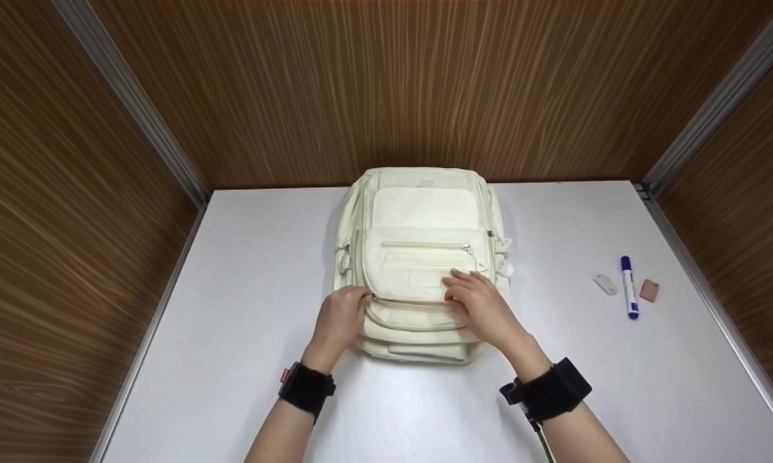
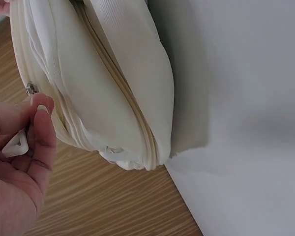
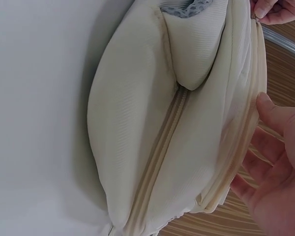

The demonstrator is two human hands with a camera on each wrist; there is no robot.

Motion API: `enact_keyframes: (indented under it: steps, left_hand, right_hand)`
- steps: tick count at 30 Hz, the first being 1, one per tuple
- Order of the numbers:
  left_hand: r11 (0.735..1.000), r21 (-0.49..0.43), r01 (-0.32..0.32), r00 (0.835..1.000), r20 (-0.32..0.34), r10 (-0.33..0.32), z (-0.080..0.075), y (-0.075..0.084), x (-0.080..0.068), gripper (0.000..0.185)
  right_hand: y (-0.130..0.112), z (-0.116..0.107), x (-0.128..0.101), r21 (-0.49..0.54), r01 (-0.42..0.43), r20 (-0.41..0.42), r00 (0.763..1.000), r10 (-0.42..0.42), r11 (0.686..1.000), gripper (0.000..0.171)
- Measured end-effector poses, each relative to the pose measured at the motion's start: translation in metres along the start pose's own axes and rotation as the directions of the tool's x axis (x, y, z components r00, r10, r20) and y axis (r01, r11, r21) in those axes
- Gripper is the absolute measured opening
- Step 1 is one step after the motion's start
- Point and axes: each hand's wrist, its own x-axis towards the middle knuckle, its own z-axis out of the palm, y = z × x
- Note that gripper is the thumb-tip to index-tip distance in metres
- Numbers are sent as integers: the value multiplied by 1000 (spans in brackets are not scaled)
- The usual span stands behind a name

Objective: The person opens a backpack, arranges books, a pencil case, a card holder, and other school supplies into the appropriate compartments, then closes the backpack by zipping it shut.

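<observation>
A cream backpack [image 1: 425, 209] lies on the white table, its front panel facing up. My left hand [image 1: 341, 315] is at the panel's lower left corner. Its thumb and index finger pinch a zipper pull [image 2: 15, 146], whose white triangular end shows below the fingertips; the metal slider [image 2: 31, 88] sits just above them. Along the panel's lower edge the zipper line shows a gap. My right hand [image 1: 483, 308] grips that edge farther right, thumb on the zipper tape [image 3: 255, 73] and fingers over the front panel. A second zipper [image 3: 162, 147] runs closed along the bag's lower side.
To the right on the table [image 1: 251, 289] lie a small whitish eraser-like piece [image 1: 605, 283], a blue-and-white marker [image 1: 629, 287] and a small pinkish block [image 1: 649, 290]. Wood-grain panels [image 1: 425, 90] stand behind the table and at both sides, with metal edging along the corners.
</observation>
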Motion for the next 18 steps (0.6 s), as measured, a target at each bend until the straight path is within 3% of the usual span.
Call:
enact_keyframes:
  steps: [9,18]
  left_hand:
    - [1000,-6,19,998,-62,-19,-2,-17,11,4]
    - [999,24,41,997,-61,-40,-1,-27,26,6]
  right_hand:
    - [2,-3,1,35,13,30,999,-14,999,5]
    - [4,-5,-1,65,18,44,999,-21,998,5]
